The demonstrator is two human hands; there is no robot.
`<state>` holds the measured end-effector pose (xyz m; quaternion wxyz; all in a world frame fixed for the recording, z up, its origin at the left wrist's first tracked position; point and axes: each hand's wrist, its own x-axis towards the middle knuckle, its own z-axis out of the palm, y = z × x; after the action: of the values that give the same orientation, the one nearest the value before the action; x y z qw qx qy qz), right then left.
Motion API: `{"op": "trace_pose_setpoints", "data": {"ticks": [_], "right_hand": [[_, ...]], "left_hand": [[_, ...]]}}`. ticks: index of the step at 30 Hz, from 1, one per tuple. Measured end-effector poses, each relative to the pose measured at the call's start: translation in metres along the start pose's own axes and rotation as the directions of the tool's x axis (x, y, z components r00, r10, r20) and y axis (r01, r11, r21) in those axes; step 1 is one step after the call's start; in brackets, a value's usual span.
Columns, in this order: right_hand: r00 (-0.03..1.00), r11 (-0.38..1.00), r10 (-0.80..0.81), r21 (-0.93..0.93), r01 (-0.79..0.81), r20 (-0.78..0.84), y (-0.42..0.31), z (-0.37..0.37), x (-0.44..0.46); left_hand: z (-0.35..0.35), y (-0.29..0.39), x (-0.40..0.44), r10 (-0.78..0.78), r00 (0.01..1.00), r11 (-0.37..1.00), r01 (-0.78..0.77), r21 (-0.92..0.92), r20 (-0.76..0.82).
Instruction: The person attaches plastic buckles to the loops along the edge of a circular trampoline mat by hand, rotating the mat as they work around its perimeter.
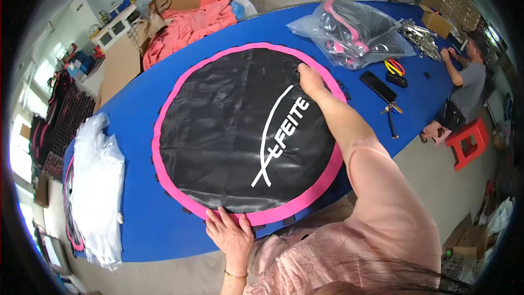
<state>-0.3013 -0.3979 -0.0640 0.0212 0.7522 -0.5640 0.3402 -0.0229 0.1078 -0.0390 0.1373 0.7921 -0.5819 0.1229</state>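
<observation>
A round black trampoline mat (218, 114) with a pink border and white "FEITE" lettering lies flat on the blue table, small black tabs showing around its edge. Resting on the pink border at the near side is my left hand (232, 236), its fingers spread and nothing gripped. My right hand (312, 81) reaches over the lettering to the upper right of the mat. Its fingers are curled closed, with a small dark thing at the fingertips that is too small to name.
Right of the mat lie a plastic-bagged pink and black bundle (355, 35), a phone (378, 86), yellow-and-red-handled pliers (394, 67), keys (392, 110) and a pile of metal parts (421, 38). Clear plastic bags (99, 186) cover the left end. Another person (470, 79) sits at the far right.
</observation>
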Motion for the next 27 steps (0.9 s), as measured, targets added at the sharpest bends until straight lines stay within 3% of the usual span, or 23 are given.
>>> {"op": "trace_pose_setpoints", "data": {"ticks": [7,11,13,15,17,19,21,25,27], "right_hand": [[0.976,0.998,0.062,0.007,-0.065,0.209,-0.037,-0.031,-0.016],[0.945,0.887,-0.218,0.453,0.089,0.243,-0.104,-0.061,-0.075],[0.873,0.814,-0.250,0.579,-0.045,0.420,-0.150,-0.091,-0.114],[0.866,0.742,-0.451,0.630,0.228,0.218,-0.167,-0.089,-0.151],[0.739,0.682,-0.655,0.546,0.487,0.159,-0.181,-0.089,-0.179],[0.660,0.643,-0.730,0.510,0.572,0.179,-0.197,-0.100,-0.199],[0.647,0.634,-0.741,0.509,0.583,0.182,-0.207,-0.103,-0.207],[0.756,0.670,-0.639,0.584,0.458,0.140,-0.231,-0.135,-0.201],[0.778,0.516,-0.629,0.759,0.397,0.021,-0.250,-0.170,-0.191]], "left_hand": [[0.001,0.007,0.000,-0.027,0.999,1.000,0.027,0.004,-0.019],[0.001,0.003,0.001,-0.042,0.999,0.999,0.042,-0.031,-0.013],[0.001,0.001,0.000,-0.050,0.999,0.997,0.049,-0.061,-0.018],[0.000,0.009,0.000,-0.065,0.998,0.995,0.063,-0.082,-0.015],[0.001,0.010,-0.001,-0.072,0.997,0.993,0.070,-0.094,-0.017],[0.000,0.008,-0.002,-0.072,0.997,0.993,0.071,-0.093,-0.008],[-0.001,0.006,-0.003,-0.071,0.997,0.994,0.071,-0.087,-0.007],[-0.014,0.002,-0.002,-0.048,0.998,0.991,0.041,-0.131,-0.046],[-0.025,-0.007,0.004,-0.116,0.990,0.900,0.071,-0.430,-0.079]]}}
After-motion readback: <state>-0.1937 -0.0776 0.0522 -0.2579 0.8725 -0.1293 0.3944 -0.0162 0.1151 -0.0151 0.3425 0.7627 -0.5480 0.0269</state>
